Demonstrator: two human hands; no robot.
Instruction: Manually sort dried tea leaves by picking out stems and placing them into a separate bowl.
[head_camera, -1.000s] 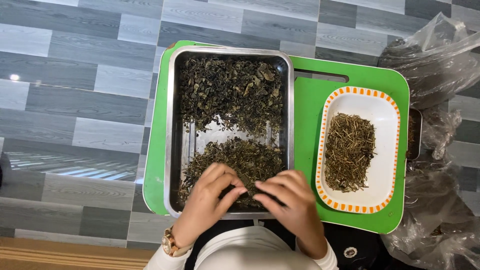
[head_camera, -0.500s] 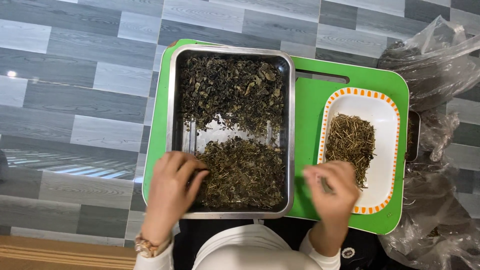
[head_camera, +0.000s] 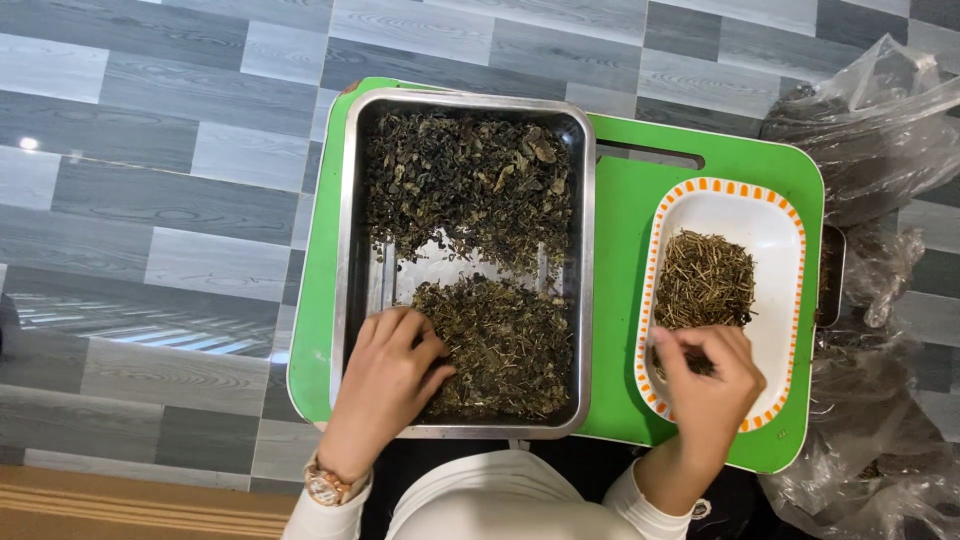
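A steel tray (head_camera: 586, 250) lies on a green board (head_camera: 620, 220) and holds two heaps of dried dark leaves (head_camera: 470, 180). My left hand (head_camera: 390, 385) rests on the near heap, fingers curled into the leaves at its left side. To the right stands a white dish with an orange rim (head_camera: 780, 215) holding a pile of dried stems (head_camera: 705, 280). My right hand (head_camera: 705, 385) hovers over the near end of that dish, fingertips pinched on a small tuft of stems.
Crumpled clear plastic bags (head_camera: 880, 130) with plant matter lie to the right of the board. Grey plank flooring (head_camera: 160, 200) surrounds the board on the left and behind. A watch sits on my left wrist (head_camera: 325, 485).
Both hands were together on the near leaf heap. My right hand has moved right, over to the white dish with a pinch of stems. My left hand shifted to the heap's left side.
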